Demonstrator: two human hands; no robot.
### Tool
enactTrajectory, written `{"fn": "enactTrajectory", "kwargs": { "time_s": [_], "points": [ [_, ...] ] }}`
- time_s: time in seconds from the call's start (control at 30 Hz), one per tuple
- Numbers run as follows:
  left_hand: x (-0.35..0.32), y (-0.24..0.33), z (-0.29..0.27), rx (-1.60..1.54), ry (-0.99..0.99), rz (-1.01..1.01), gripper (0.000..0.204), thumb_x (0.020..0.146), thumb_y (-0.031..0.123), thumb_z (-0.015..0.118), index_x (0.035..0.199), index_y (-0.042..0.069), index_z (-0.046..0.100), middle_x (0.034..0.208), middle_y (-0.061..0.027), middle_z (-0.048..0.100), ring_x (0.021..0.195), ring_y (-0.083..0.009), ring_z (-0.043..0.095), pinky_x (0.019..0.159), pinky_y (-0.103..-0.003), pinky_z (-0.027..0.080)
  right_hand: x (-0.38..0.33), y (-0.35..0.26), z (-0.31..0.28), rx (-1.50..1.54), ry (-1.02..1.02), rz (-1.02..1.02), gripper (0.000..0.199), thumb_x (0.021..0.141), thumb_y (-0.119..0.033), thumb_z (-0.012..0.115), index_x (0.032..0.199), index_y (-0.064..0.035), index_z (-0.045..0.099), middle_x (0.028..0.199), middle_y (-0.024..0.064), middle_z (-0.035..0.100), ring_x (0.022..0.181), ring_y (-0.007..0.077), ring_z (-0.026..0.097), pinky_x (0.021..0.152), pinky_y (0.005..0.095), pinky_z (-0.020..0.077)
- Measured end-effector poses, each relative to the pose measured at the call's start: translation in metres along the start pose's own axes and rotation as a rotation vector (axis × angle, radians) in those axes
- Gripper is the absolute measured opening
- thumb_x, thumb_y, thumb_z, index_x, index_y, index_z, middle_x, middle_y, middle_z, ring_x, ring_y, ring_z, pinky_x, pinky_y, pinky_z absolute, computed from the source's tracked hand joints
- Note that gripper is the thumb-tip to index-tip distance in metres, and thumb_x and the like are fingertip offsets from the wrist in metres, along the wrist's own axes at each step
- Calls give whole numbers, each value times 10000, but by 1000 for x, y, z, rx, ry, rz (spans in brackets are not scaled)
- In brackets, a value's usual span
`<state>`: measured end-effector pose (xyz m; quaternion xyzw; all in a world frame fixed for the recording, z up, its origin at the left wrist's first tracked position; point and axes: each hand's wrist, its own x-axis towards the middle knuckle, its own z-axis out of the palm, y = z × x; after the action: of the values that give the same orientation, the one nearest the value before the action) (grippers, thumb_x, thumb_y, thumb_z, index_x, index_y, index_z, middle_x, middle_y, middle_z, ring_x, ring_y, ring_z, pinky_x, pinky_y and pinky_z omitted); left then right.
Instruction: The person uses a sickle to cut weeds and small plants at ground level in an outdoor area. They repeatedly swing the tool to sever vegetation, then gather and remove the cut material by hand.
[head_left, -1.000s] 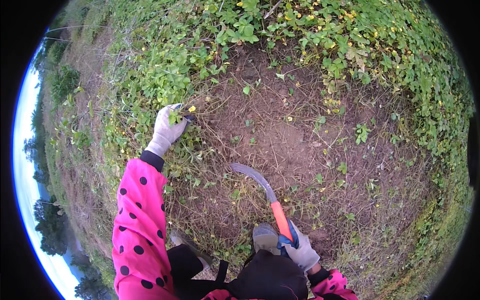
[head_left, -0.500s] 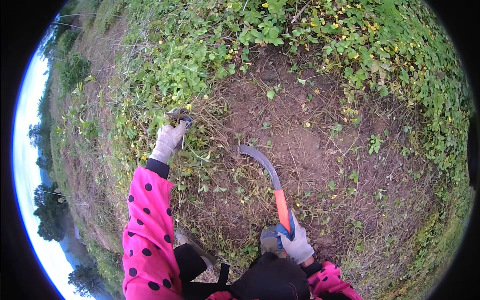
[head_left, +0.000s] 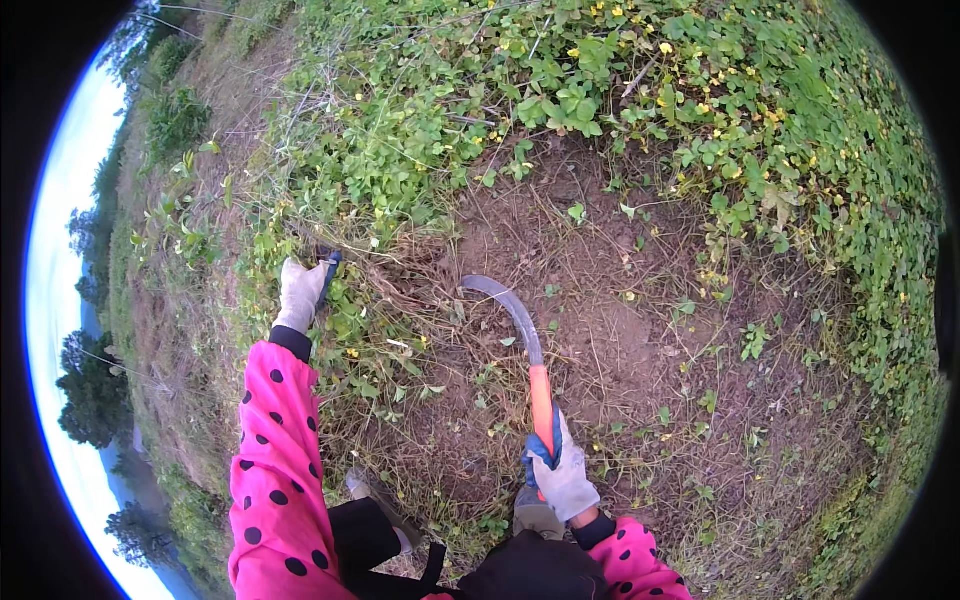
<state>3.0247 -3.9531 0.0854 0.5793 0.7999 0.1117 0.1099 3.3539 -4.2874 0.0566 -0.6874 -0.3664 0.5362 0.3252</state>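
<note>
My left hand (head_left: 302,289), in a pale glove with blue on the gripping side, is closed at the left edge of the dug-over patch. Its fingers are mostly hidden, but stringy vine stems (head_left: 392,278) run from it toward the bare soil. My right hand (head_left: 566,476), gloved alike, is wrapped round the orange handle of a sickle (head_left: 512,308). The curved grey blade points away from me and bends left. Its tip lies close to the soil, beside the tangled roots and stems.
Leafy green ground cover (head_left: 400,160) with yellow flowers borders the far side and the right. Brown soil (head_left: 600,290) with cut stems lies in the middle. My boots (head_left: 540,512) stand at the near edge. Trees (head_left: 92,390) and sky show far left.
My left hand has moved left, drawing the vine stems out longer. The sickle has shifted left and slightly away from me, still in my right hand. The view has turned slightly.
</note>
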Motion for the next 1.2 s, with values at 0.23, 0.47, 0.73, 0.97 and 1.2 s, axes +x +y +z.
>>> {"fn": "enactTrajectory", "kwargs": {
  "time_s": [0.23, 0.47, 0.73, 0.97, 1.2],
  "points": [
    [-4, 94, -37, 290, 793, 310, 944, 616, 352, 751, 1370, 124, 232, 1345, -167, 320, 1209, -368, 325, 937, -464, 331, 150, -86, -27, -28, 336, -302, 595, 841, -212, 524, 1351, -53, 261, 964, 251, 580, 838, 399, 574, 727, 442, 454],
    [-27, 208, 50, 702, -178, 928, 992, 632, 451, 725, 1381, 71, 198, 1398, -133, 288, 1300, -316, 242, 1004, -492, 247, 167, -99, 13, -148, 130, -242, 623, 841, -193, 517, 1369, -69, 210, 949, 273, 574, 853, 404, 574, 737, 449, 450],
    [11, 182, 96, 311, -281, 605, 268, 749, 267, 569, 907, 50, 560, 905, -169, 621, 886, -326, 594, 770, -388, 471, 214, -104, 11, -213, 239, -252, 540, 853, -208, 493, 1326, -36, 297, 996, 269, 562, 864, 416, 550, 748, 455, 432],
    [-25, 105, 65, 59, -165, 610, 301, 743, 247, 569, 975, 55, 565, 886, -159, 611, 857, -328, 583, 754, -409, 461, 29, -18, -4, -10, 10, 104, 632, 835, -243, 525, 1378, -100, 234, 946, 210, 603, 778, 319, 626, 663, 373, 488],
    [-27, 99, 56, 221, -155, 600, 392, 733, 243, 579, 1066, 39, 544, 956, -147, 602, 924, -302, 566, 795, -392, 454, 211, -141, 8, -506, 241, -395, 567, 847, -179, 506, 1338, -25, 266, 863, 256, 585, 755, 402, 568, 684, 460, 448]
  ]
}}
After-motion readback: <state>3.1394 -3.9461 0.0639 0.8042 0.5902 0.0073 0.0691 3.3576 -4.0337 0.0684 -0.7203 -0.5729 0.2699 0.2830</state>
